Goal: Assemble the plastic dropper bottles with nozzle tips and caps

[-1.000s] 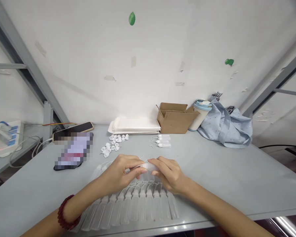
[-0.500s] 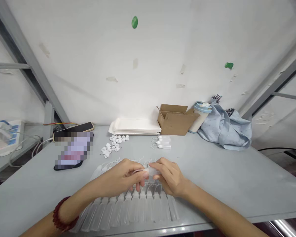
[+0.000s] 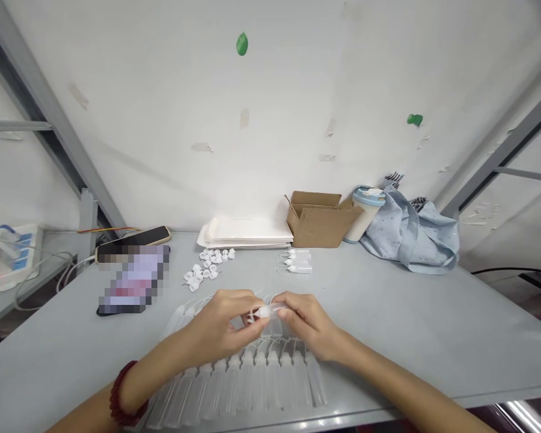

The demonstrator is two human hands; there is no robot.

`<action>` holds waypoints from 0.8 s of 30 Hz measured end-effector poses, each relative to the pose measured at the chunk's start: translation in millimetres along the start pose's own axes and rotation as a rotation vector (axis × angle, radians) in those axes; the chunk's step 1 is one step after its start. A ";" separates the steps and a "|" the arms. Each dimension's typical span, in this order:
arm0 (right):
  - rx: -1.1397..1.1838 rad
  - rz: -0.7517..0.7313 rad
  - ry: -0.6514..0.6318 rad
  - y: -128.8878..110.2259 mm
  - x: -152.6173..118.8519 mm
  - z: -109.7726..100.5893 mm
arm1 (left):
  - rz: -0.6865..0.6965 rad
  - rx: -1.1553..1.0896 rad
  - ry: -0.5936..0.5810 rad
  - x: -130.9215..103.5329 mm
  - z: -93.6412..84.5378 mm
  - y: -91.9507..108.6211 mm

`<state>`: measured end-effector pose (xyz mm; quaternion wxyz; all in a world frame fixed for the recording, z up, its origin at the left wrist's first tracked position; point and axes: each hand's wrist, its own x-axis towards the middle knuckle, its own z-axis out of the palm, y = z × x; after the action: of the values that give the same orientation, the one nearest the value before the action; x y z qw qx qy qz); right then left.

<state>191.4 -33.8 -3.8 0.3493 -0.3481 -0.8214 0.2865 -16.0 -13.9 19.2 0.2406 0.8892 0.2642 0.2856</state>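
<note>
Between both hands is a small clear plastic bottle [image 3: 277, 308] with a white cap, held level above the table. My left hand [image 3: 237, 319] pinches the white cap [image 3: 264, 311] between thumb and fingers; a thin pale tip pokes out on its left. My right hand [image 3: 309, 325] grips the bottle's body at its other end. Under and in front of the hands lie rows of similar clear bottles [image 3: 247, 385], side by side, with thin curved tubes on their caps. My forearms hide part of these rows.
Loose white caps [image 3: 202, 273] and several small bottles [image 3: 300, 261] lie beyond the hands. Along the wall stand white flat packs [image 3: 247, 231], a cardboard box [image 3: 322, 222], a lidded cup [image 3: 365, 213] and a blue cloth bag [image 3: 410, 234]. Phones [image 3: 135, 279] lie at left.
My left fingers have shifted around the cap, and more of the bottle and its cap now shows between the hands. The right hand stays on the bottle's body.
</note>
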 end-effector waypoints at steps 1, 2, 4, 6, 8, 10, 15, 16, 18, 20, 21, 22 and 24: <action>-0.113 -0.103 0.049 -0.2 -0.9 1.6 | -0.062 -0.081 -0.046 1.3 -2.7 1.7; -0.235 -0.206 0.097 0.0 -1.8 3.2 | -0.127 -0.171 -0.103 2.6 -5.4 3.6; -0.469 -0.381 0.191 1.8 -3.3 5.7 | -0.240 -0.335 -0.202 4.6 -9.4 7.0; -0.615 -0.468 0.249 4.6 -4.0 6.9 | -0.303 -0.446 -0.241 5.5 -10.5 9.1; -0.605 -0.464 0.233 6.1 -3.9 6.6 | -0.326 -0.492 -0.263 5.6 -9.5 9.8; -0.469 -0.400 0.167 4.3 -3.5 5.0 | -0.329 -0.482 -0.273 4.8 -7.7 10.0; -0.042 -0.078 0.005 -9.5 -0.9 -4.3 | -0.221 -0.279 -0.192 0.4 -2.6 8.0; 0.034 0.004 -0.027 -11.2 0.1 -6.4 | -0.166 -0.224 -0.174 -0.4 -0.8 6.7; 0.178 0.146 -0.097 -11.4 2.2 -9.7 | -0.054 -0.103 -0.135 -1.5 3.6 3.0; 0.293 0.248 -0.155 -7.7 4.5 -11.5 | 0.026 0.022 -0.089 -1.9 8.0 -2.1; 0.329 0.280 -0.170 -5.0 5.6 -12.1 | 0.049 0.081 -0.062 -1.8 9.2 -5.0; 0.345 0.298 -0.169 -2.0 6.6 -12.9 | 0.067 0.134 -0.027 -1.7 9.4 -7.9; 0.294 0.288 -0.123 4.9 8.7 -15.9 | 0.073 0.221 0.057 -1.1 5.6 -13.8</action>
<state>201.1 -20.6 5.4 0.3012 -0.3889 -0.7324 0.4708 -17.8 -5.9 6.8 0.1229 0.9109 0.2682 0.2886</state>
